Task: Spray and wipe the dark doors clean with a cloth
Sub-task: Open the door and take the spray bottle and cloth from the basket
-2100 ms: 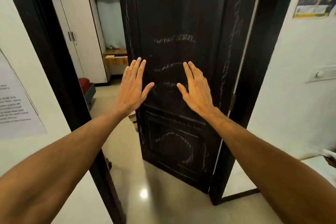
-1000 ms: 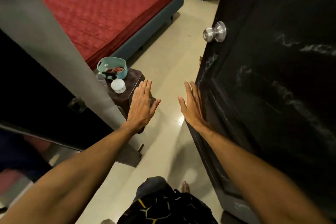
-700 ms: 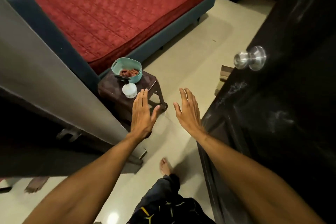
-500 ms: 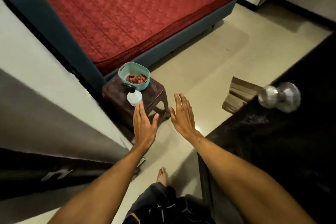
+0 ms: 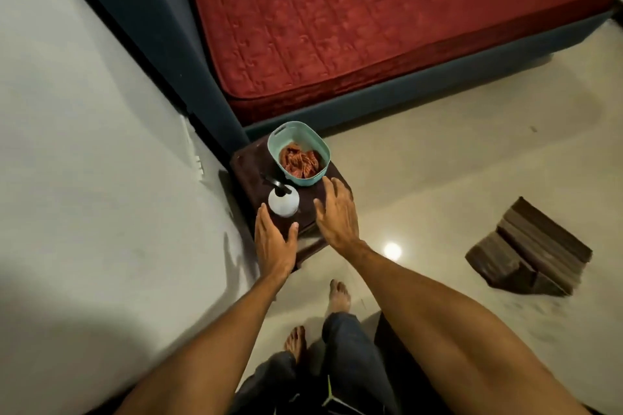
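Head view: both hands empty over the small table with the spray bottle and cloth

Head view only. A small dark table [image 5: 249, 165] is seen standing on the pale floor [image 5: 455, 152], in the corner between a light wall [image 5: 84, 145] and the foot of a bed frame [image 5: 404, 91] that carries a red quilted mattress [image 5: 371, 27]. On the table a white spray bottle [image 5: 284, 202] with a black trigger head is set upright, at the near left. Just behind it and to its right a teal basket [image 5: 305, 180] is placed, and a crumpled reddish cloth [image 5: 300, 160] is held inside it.

The left hand [image 5: 274, 241] is stretched out flat with fingers extended and nothing grasped; it is held at the table's near edge, just in front of the bottle, and contact with the bottle cannot be made out. The right hand [image 5: 337, 212] is likewise released, fingers spread and slightly bent, over the right part of the table, its fingertips close to the basket's near wall; nothing is gripped.

Two bare feet [image 5: 338, 293] and dark trouser legs are seen below the arms. A folded striped mat [image 5: 529, 246] is lying on the floor well to the right.
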A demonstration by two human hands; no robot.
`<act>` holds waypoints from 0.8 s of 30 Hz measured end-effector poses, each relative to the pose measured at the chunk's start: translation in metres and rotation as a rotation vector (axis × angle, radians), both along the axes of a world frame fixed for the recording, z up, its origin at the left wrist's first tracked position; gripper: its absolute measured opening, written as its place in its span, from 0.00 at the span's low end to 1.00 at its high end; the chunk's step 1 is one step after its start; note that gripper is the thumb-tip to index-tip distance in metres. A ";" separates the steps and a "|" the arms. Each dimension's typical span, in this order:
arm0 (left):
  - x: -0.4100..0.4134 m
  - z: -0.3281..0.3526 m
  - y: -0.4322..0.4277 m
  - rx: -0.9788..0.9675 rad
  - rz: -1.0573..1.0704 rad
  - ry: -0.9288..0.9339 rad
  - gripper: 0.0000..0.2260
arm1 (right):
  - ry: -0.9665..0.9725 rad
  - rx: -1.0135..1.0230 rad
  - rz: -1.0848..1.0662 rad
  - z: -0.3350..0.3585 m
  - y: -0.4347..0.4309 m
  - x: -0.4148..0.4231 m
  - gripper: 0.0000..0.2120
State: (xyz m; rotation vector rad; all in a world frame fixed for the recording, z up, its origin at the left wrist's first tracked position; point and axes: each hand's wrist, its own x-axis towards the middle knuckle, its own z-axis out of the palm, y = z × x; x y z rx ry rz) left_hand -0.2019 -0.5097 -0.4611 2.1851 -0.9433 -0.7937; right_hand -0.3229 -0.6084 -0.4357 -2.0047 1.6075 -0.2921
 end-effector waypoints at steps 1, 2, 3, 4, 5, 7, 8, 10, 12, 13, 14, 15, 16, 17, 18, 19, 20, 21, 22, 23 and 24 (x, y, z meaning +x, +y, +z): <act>0.002 -0.002 -0.010 0.015 0.024 0.010 0.40 | 0.008 -0.001 0.015 -0.004 -0.013 0.000 0.28; 0.006 -0.007 -0.022 0.033 0.053 0.019 0.41 | 0.013 0.000 0.035 -0.010 -0.028 0.001 0.28; 0.009 -0.012 -0.034 0.055 0.083 0.030 0.41 | 0.014 0.000 0.056 -0.017 -0.043 0.002 0.28; 0.013 -0.018 -0.043 0.081 0.112 0.036 0.41 | 0.017 0.004 0.077 -0.023 -0.055 0.002 0.27; 0.017 -0.024 -0.052 0.106 0.137 0.039 0.42 | 0.017 0.009 0.094 -0.031 -0.068 0.003 0.27; 0.025 -0.039 -0.068 0.147 0.174 0.046 0.43 | 0.015 0.012 0.136 -0.045 -0.092 0.005 0.26; 0.030 -0.046 -0.073 0.159 0.192 0.064 0.45 | 0.014 0.014 0.163 -0.050 -0.101 0.006 0.26; 0.039 -0.062 -0.088 0.166 0.216 0.107 0.47 | 0.018 0.033 0.231 -0.064 -0.123 0.013 0.26; 0.045 -0.080 -0.099 0.146 0.225 0.139 0.49 | 0.035 0.053 0.294 -0.077 -0.143 0.026 0.27; 0.045 -0.086 -0.102 0.122 0.226 0.152 0.48 | 0.044 0.062 0.321 -0.082 -0.151 0.033 0.28; 0.045 -0.094 -0.104 0.100 0.233 0.164 0.47 | 0.055 0.075 0.347 -0.088 -0.159 0.041 0.28; 0.043 -0.099 -0.105 0.080 0.248 0.178 0.46 | 0.068 0.087 0.373 -0.093 -0.167 0.048 0.29; 0.041 -0.103 -0.106 0.047 0.266 0.188 0.45 | 0.085 0.100 0.400 -0.098 -0.174 0.056 0.29; 0.039 -0.105 -0.108 0.004 0.281 0.186 0.43 | 0.104 0.118 0.425 -0.103 -0.181 0.063 0.30; 0.036 -0.107 -0.110 -0.049 0.294 0.179 0.41 | 0.124 0.140 0.448 -0.106 -0.187 0.070 0.31; 0.035 -0.109 -0.113 -0.093 0.307 0.175 0.40 | 0.146 0.165 0.468 -0.110 -0.194 0.077 0.32; 0.034 -0.114 -0.115 -0.133 0.320 0.180 0.39 | 0.172 0.192 0.485 -0.115 -0.200 0.084 0.33; 0.032 -0.118 -0.118 -0.166 0.331 0.194 0.38 | 0.205 0.223 0.501 -0.119 -0.205 0.091 0.34; 0.031 -0.122 -0.120 -0.197 0.349 0.217 0.36 | 0.239 0.257 0.515 -0.125 -0.209 0.098 0.34; 0.029 -0.124 -0.123 -0.223 0.371 0.237 0.36 | 0.270 0.288 0.528 -0.131 -0.212 0.104 0.35; 0.029 -0.127 -0.126 -0.245 0.394 0.254 0.35 | 0.295 0.318 0.543 -0.137 -0.213 0.110 0.35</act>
